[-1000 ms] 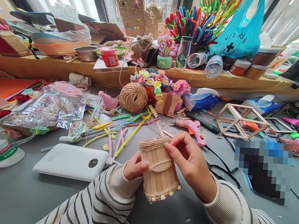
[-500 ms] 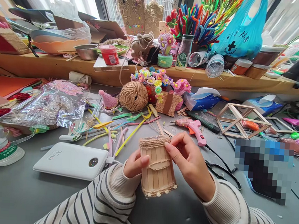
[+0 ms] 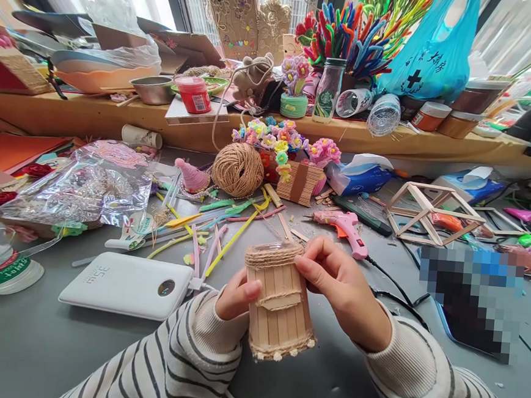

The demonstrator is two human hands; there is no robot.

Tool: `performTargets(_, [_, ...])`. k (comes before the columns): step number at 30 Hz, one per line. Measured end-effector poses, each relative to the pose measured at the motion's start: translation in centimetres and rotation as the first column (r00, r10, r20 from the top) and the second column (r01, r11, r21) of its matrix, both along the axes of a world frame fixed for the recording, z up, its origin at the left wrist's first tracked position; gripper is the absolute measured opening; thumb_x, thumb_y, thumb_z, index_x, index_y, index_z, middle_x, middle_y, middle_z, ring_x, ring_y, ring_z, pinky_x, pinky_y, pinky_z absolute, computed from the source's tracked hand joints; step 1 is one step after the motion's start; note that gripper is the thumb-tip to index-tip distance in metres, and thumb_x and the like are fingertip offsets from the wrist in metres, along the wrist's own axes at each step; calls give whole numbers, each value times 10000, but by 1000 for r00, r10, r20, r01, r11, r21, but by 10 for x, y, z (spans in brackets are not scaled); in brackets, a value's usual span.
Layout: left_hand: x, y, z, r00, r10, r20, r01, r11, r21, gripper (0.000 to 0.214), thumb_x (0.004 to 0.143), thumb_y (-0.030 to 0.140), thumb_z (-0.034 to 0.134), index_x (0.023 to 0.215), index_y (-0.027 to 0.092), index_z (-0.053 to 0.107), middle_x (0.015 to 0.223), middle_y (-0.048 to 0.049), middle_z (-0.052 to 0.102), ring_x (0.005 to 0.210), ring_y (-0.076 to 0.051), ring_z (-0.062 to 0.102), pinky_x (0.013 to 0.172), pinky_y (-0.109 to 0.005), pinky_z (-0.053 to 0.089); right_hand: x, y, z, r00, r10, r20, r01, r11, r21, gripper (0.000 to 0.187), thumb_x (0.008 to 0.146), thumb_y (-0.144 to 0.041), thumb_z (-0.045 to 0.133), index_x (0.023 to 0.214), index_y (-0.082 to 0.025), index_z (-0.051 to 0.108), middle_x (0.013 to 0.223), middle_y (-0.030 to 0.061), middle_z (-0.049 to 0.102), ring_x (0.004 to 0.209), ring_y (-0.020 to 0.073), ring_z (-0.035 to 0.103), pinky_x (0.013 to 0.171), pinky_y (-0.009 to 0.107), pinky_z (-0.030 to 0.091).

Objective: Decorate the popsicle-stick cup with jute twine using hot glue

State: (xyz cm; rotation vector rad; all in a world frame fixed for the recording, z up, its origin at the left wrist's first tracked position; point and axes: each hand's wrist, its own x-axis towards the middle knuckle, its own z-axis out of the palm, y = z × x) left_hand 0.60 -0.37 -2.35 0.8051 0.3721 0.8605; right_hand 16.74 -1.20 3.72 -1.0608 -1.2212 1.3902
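Note:
A small jar clad in wooden craft sticks (image 3: 278, 301), wound with twine at its rim and middle, is held upright in front of me above the grey table (image 3: 28, 346). My left hand (image 3: 234, 295) grips its left side, thumb on the sticks. My right hand (image 3: 345, 291) holds the right side near the rim, fingers curled around it. A pink glue gun (image 3: 344, 223) lies just beyond my right hand. A ball of twine (image 3: 237, 170) sits further back at the centre.
A white power bank (image 3: 127, 285) lies left of my hands. Pipe cleaners (image 3: 226, 233), a plastic bag (image 3: 82, 187), a wooden stick frame (image 3: 425, 213) and black cables (image 3: 395, 298) crowd the table. The wooden shelf (image 3: 92, 115) behind holds jars, bowls and a blue bag (image 3: 426, 52).
The jar has been turned and shifted slightly in my hands; both hands keep their grip on it.

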Motion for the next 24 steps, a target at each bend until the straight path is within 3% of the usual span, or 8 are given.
performTargets(7, [6,-3,5,995,72,71,-65,993,-94,588,720,370,598,1259,163,489,1077,-86,663,973,-280,615,807,-403,505,-2,-1,0,999,-14,-29,14,1000,14,280,789,-393,589,679,-190,431,596,-68,383,519,53,328,464,202,269])
performTargets(11, [6,-3,8,990,142,9,-142,990,-14,605,714,389,602,1261,158,489,1019,-77,677,917,-268,627,778,-364,501,-3,-1,1,999,-29,-32,30,999,30,289,775,-394,603,663,-186,436,572,-73,383,487,45,308,445,205,255])
performTargets(17, [3,2,9,996,79,-28,-76,992,104,561,749,394,564,1248,145,503,942,-63,690,826,-240,634,724,-328,478,-5,-1,-1,998,-55,-38,57,998,41,285,764,-380,620,659,-187,437,571,-76,391,477,38,313,446,200,266])
performTargets(21, [6,3,8,991,133,-3,-132,985,110,591,735,405,563,1246,118,494,1019,-85,669,917,-252,608,793,-336,457,-5,0,-4,999,-45,-11,46,997,59,271,776,-375,603,674,-193,431,587,-73,397,487,43,333,455,198,285])
performTargets(24, [7,1,9,994,105,-17,-104,992,70,579,743,409,554,1245,127,493,1004,-85,673,930,-268,613,797,-355,464,-3,0,-5,992,-71,109,57,990,127,237,812,-378,557,719,-198,434,637,-54,431,543,61,401,491,203,328])
